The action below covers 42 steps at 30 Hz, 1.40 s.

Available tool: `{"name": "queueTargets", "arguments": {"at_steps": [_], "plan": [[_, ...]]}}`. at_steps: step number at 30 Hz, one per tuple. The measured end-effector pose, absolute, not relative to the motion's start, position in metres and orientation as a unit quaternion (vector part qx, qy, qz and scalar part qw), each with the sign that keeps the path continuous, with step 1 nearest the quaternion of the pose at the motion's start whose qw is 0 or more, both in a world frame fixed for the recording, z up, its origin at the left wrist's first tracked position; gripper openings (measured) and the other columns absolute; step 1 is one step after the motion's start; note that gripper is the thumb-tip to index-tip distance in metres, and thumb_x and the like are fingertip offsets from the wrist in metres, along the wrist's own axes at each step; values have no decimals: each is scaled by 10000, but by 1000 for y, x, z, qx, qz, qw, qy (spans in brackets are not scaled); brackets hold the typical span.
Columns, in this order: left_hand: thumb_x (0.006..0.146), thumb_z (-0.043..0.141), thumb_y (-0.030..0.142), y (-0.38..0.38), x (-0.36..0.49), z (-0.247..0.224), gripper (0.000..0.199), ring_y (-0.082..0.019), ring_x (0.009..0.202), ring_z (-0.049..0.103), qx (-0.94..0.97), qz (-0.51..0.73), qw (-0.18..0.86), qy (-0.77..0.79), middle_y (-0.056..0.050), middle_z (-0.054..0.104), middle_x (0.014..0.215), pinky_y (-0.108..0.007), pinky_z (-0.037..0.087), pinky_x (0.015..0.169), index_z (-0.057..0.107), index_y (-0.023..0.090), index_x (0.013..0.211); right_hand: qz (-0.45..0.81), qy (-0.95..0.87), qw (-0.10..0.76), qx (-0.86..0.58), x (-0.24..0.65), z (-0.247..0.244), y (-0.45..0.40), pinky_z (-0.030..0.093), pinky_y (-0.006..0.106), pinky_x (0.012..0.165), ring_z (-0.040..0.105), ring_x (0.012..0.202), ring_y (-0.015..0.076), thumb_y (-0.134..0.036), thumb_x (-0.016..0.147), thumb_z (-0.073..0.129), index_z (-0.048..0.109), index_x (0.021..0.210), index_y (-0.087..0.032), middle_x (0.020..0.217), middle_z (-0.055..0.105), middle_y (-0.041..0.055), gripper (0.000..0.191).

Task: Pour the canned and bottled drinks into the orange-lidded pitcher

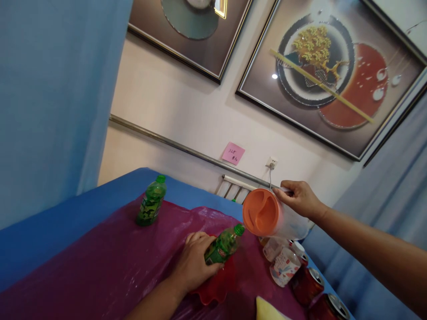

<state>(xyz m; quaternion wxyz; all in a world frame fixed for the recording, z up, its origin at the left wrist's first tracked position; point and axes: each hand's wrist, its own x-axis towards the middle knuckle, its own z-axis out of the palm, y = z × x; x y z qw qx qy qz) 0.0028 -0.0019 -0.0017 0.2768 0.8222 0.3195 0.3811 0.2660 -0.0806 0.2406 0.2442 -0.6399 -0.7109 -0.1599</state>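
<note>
My left hand (196, 262) is wrapped round a green-capped plastic bottle (222, 246) with a green label. That bottle leans to the right above a red scalloped dish (213, 286), which my hand partly hides. My right hand (298, 195) grips the handle of a clear plastic pitcher (293, 224) with an orange lid (261, 212). The pitcher is tipped over, its lid turned left toward the bottle's cap. A short gap shows between lid and cap. Whether any liquid is in the pitcher I cannot tell.
Another green bottle (151, 202) stands on the purple plastic sheet (100, 258) over the blue table (43, 244). On the right are a white-capped bottle (286, 266), red cans (308, 286) and a yellow object (270, 310). Behind runs a metal rail (173, 143); a blue curtain (56, 98) hangs left.
</note>
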Motion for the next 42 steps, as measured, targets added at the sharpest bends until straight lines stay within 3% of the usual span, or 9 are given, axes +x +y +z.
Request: {"name": "queueTargets", "arguments": {"at_steps": [42], "plan": [[602,841,267,-3,2,0,424,-276,1042,561,825,379,275,316,-28,677,1031,-406,380,963,717,260,1007,-146,-704,248,-649,268,236,-80,217,259,479,272,504,94,-554,838,521,292,567,-243,529,262,-58,472]]}}
